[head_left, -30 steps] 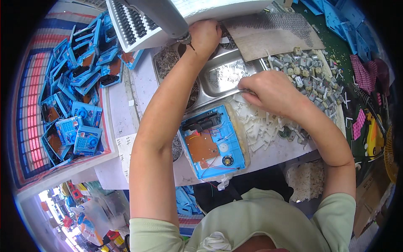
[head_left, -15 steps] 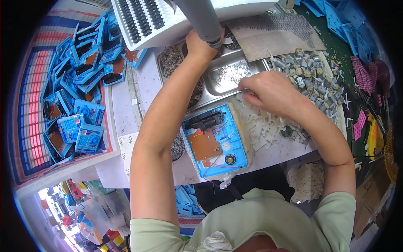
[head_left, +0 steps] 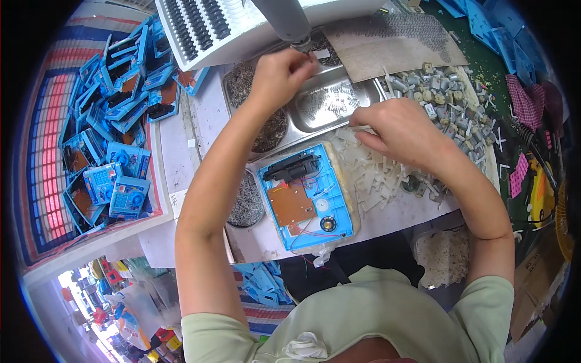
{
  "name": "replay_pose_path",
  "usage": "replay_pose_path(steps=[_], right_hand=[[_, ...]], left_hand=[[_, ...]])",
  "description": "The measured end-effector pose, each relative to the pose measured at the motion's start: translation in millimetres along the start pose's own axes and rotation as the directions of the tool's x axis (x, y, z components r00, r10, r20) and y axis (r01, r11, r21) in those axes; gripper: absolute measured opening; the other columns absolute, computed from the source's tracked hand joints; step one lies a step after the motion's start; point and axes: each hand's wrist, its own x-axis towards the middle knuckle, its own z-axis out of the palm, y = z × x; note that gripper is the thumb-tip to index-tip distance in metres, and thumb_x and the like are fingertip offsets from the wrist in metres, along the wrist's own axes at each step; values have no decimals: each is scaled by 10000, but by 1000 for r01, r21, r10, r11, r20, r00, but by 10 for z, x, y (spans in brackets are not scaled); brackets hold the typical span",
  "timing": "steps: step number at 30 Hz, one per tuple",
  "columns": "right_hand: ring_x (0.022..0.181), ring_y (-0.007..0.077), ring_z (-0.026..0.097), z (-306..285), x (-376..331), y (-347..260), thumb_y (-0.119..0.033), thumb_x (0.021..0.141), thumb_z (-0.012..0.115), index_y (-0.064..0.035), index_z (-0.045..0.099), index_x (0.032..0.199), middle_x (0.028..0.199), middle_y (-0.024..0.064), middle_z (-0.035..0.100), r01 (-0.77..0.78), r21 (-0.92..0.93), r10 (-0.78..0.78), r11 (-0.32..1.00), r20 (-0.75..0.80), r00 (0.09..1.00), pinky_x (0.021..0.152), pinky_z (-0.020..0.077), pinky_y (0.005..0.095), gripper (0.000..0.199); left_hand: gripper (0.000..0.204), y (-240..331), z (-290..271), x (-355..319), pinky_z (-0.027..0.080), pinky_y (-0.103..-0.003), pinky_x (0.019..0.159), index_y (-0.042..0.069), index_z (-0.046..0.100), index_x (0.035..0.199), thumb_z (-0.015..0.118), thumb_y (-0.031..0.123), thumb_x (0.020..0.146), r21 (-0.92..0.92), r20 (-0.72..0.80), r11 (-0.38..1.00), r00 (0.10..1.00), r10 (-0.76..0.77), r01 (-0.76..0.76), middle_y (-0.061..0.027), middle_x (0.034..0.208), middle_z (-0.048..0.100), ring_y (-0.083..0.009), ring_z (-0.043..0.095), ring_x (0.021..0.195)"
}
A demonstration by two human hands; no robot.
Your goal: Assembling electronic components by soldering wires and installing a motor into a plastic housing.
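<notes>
My left hand (head_left: 279,75) is over the far compartments of a metal tray (head_left: 289,138), fingers curled together just below the tip of a hanging grey cylindrical tool (head_left: 285,24). Whatever those fingers hold is too small to make out. At the tray's right rim my right hand (head_left: 400,130) is closed in a pinch, and its fingertips hide what lies between them. Small silvery metal parts (head_left: 330,107) lie in the tray's middle compartment. In front of the tray, a blue plastic housing half (head_left: 334,206) rests open on a padded block, showing a brown circuit board (head_left: 292,204), wires and a black mechanism (head_left: 290,167).
Blue housings (head_left: 124,160) fill a striped-lined bin at left. Small grey motors (head_left: 445,100) and translucent plastic pieces (head_left: 378,178) lie at right. A white foam tray (head_left: 203,30) and a perforated board (head_left: 393,48) stand at the back. A round dish (head_left: 247,202) holds small metal parts.
My left hand has come down and slightly left from beside the tool's tip, so the tip now shows above it. My right hand stays pinched at the tray's rim.
</notes>
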Motion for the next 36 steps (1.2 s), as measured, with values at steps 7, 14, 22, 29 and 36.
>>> replay_pose_path(steps=[7,14,22,29,36], right_hand=[[796,334,671,14,90,-128,-193,838,670,-75,692,971,844,130,702,19,-8,-19,1000,23,1000,712,517,449,179],[745,369,661,66,99,-145,-180,809,674,-61,671,848,734,157,666,101,41,-97,994,-97,991,660,517,475,125],[698,334,658,57,217,32,-235,848,646,-64,707,916,709,148,661,15,165,8,986,-140,990,649,513,434,193],[643,116,528,155,933,133,-395,960,566,-40,697,954,688,10,569,-191,674,278,714,-22,960,556,398,295,378],[572,44,415,371,1015,115,-399,1004,518,-64,647,861,636,-47,482,-194,879,145,436,145,979,468,323,237,386]], left_hand=[[251,-319,-249,-30,540,-369,717,31,738,968,699,248,846,180,-131,971,982,-134,157,-157,890,726,-286,705,765],[324,-258,153,292,560,-432,801,87,734,931,695,374,786,539,4,816,968,-250,209,-157,971,716,-353,694,884],[265,-193,-146,-12,542,-438,717,54,710,905,703,297,798,272,-37,949,987,-157,161,-152,907,707,-324,690,808],[151,12,-333,-471,500,-309,593,33,688,884,729,139,785,-104,-158,992,986,55,-72,-81,750,641,-180,606,604],[132,44,-208,-650,385,-186,556,23,644,904,687,143,870,-625,5,765,980,-200,159,43,737,595,-4,489,636]])
